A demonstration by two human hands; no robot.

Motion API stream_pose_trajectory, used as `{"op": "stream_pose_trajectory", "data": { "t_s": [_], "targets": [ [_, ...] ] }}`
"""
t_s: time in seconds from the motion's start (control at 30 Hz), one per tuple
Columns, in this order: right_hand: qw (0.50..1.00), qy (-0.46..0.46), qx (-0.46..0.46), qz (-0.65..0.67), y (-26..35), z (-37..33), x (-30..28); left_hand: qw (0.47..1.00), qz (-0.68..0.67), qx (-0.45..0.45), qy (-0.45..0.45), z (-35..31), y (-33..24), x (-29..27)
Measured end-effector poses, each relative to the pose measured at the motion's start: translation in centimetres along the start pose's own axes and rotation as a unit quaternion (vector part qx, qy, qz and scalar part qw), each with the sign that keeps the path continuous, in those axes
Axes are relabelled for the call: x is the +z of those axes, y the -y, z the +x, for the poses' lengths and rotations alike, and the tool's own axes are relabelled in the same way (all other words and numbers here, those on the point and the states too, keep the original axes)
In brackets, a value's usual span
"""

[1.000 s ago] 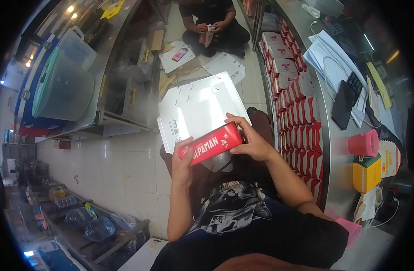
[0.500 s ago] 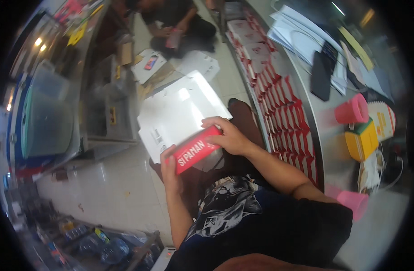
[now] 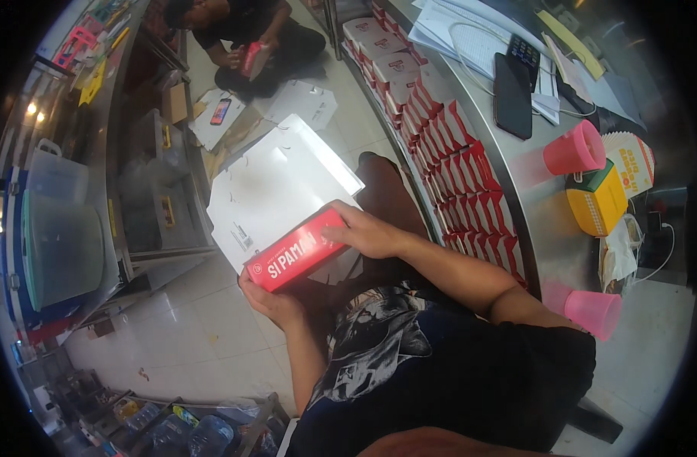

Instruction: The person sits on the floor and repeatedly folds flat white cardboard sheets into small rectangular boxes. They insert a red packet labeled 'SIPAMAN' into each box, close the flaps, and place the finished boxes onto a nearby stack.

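A red folded paper box (image 3: 299, 251) with white lettering sits tilted between my hands. My left hand (image 3: 271, 301) wraps around its lower left end. Across the upper right end lies my right hand (image 3: 366, 231), fingers over the far edge and thumb on the red face. Both hands are closed on the box, and its underside is hidden. Just beyond, flat white cardboard blanks (image 3: 283, 179) are spread out, shiny and partly covered by the box.
Another person (image 3: 268, 46) sits on the floor ahead, holding a red-and-white box. A phone (image 3: 220, 112) lies on card nearby. Many red-and-white boxes (image 3: 470, 190) line the right side below a metal counter with a black phone (image 3: 513, 95), a pink cup (image 3: 574, 150) and a yellow container (image 3: 598, 202).
My hands and the red box have shifted slightly left in view. My left hand has moved lower around the box's end, showing more of its face. The whole view has shifted too.
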State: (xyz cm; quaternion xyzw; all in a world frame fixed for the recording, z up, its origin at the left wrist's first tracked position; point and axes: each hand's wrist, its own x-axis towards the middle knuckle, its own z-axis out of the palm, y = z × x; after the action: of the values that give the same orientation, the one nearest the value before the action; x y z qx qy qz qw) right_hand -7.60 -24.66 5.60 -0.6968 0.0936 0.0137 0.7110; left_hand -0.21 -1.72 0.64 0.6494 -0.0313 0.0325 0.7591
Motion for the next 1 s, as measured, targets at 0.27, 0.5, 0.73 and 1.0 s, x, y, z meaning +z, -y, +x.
{"op": "stream_pose_trajectory", "data": {
  "t_s": [0.27,0.5,0.73,1.0],
  "targets": [
    [0.931,0.078,0.207,0.291,-0.4,0.9,-2.1,0.996,-0.028,0.074,0.046,0.8,-1.8,-0.2],
    [0.897,0.179,0.206,0.348,-1.6,-0.4,-2.5,0.99,-0.002,0.08,0.115,1.6,-2.7,0.8],
    [0.946,0.093,0.088,0.298,-1.1,-0.3,-0.6,0.968,-0.18,-0.147,0.095,0.5,-4.0,4.1],
    [0.996,0.051,0.03,0.074,-0.2,0.0,0.1,0.968,-0.055,-0.102,0.221,-0.1,-4.7,2.3]
  ]
}}
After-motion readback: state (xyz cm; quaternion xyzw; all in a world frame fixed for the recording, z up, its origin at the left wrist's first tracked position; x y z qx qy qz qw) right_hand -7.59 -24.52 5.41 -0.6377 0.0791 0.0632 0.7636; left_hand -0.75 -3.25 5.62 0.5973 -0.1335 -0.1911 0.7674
